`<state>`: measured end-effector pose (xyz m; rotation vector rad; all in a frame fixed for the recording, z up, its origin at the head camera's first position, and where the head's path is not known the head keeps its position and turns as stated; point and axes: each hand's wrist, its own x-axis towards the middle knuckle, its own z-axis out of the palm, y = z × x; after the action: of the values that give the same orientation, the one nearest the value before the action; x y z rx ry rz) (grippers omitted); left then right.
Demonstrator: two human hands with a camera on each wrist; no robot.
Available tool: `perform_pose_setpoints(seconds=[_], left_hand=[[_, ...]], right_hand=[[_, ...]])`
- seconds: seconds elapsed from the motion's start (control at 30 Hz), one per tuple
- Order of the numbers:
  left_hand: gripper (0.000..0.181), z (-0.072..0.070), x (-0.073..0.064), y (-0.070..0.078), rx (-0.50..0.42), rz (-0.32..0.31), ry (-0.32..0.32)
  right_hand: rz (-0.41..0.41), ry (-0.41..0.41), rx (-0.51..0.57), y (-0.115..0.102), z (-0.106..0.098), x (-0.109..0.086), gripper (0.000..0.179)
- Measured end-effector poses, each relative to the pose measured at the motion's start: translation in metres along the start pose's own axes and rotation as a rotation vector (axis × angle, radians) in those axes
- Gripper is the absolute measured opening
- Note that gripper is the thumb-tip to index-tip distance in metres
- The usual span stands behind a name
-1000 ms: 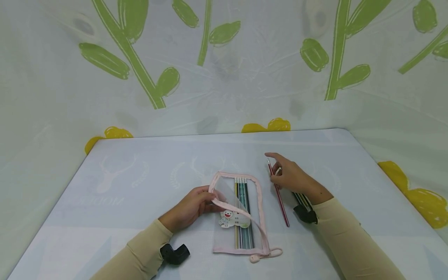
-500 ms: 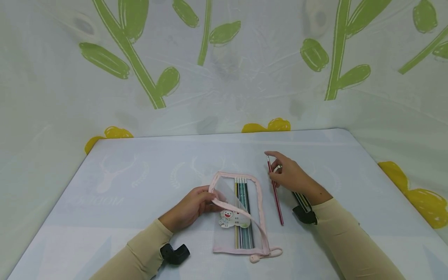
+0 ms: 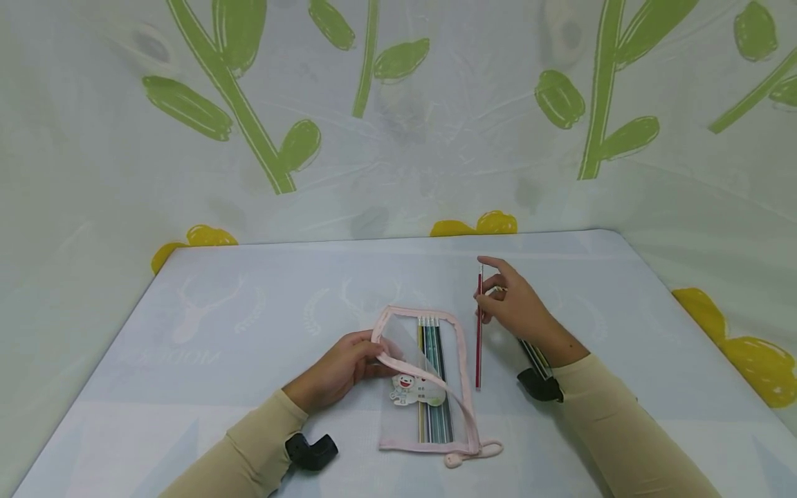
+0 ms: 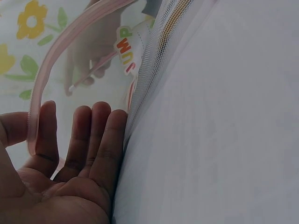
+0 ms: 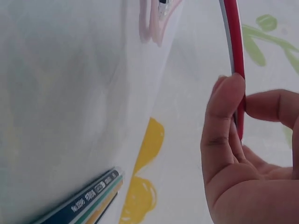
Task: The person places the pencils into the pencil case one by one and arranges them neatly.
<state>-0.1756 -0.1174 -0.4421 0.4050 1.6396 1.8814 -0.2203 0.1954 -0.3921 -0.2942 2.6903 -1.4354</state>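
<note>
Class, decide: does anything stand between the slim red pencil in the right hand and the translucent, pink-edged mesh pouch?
Nothing visible does. The red pencil, pinched by the right hand, appears right of the pouch in the head view; the left hand holds the pouch's pink edge.

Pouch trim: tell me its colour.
The pouch trim is pale pink, seen best in the head view, where most of it shows.

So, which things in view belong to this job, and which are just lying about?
Seemingly part of the job:
red pencil, held in the right hand
pink-edged pouch, one edge held by the left hand
pencils inside the pouch
loose pencils on the table near the right wrist, probably

Just gear or surroundings:
black wrist cameras
table
leaf-and-flower backdrop
</note>
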Motion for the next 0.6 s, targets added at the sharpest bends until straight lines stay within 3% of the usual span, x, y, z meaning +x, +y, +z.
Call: perform_pose_setpoints(seconds=[0.17, 0.6], left_hand=[[0.032, 0.0001, -0.0003, -0.0002, -0.002, 0.003, 0.0], [0.034, 0.0017, 0.0009, 0.0011, 0.0, 0.001, 0.0]], right_hand=[[-0.027, 0.016, 0.071, -0.0024, 0.0007, -0.0015, 0.066], [-0.018, 0.017, 0.132, -0.0054, 0.0075, -0.0032, 0.066]])
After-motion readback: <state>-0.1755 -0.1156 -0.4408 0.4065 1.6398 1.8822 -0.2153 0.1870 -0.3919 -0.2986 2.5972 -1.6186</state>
